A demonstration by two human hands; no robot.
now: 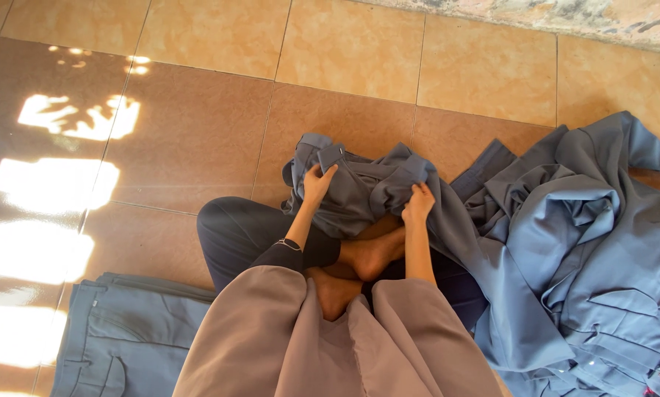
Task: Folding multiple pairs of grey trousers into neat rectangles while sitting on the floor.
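Note:
I sit cross-legged on a tiled floor with a crumpled grey-blue garment bunched over my legs and bare feet. My left hand grips its upper left part, near a waistband-like edge. My right hand pinches a fold on its right side. Both hands are closed on the cloth. Loose taupe sleeves cover my forearms.
A heap of several more grey-blue garments lies at my right. A folded pair of grey-blue trousers lies flat at the lower left. Bright sun patches fall on the brown tiles at the left. A wall base runs along the top.

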